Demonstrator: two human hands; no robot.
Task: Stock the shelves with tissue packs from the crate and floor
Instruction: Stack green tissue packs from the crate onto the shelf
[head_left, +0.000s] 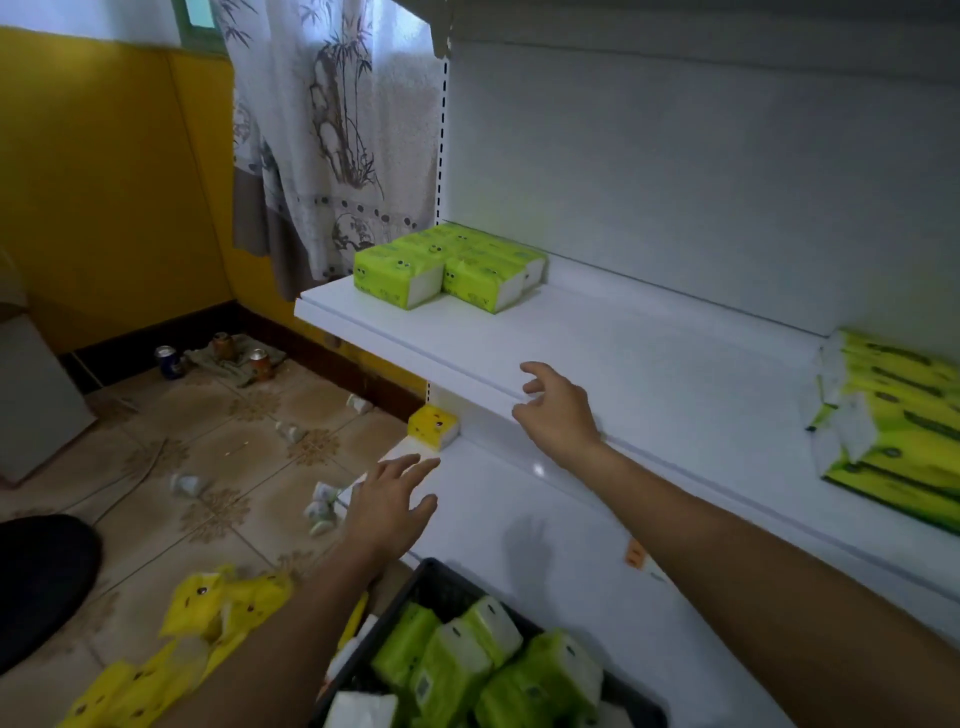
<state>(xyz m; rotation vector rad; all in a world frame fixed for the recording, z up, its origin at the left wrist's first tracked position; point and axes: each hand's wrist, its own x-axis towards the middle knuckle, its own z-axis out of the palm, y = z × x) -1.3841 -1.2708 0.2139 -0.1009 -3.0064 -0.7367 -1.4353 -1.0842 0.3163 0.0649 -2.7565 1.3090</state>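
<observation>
**Operator:** Where does the stock stand?

**Inspector:** Green packs stand on end in the black crate at bottom centre. Loose yellow packs lie on the floor at lower left. One yellow pack sits at the left end of the lower shelf. A green stack occupies the back left of the upper shelf.

**Operator:** And my hands?

**Inspector:** Both are empty. Your left hand is spread, fingers straight, over the lower shelf's left edge. Your right hand hangs loosely curled at the upper shelf's lip; whether it touches cannot be determined.

**Operator:** How will the packs handle?

**Inspector:** In my judgement they are light, soft and squashy, wrapped in slick film. Take each across its long sides, thumb opposite fingers, not by the white ends. Squeeze only lightly.
</observation>
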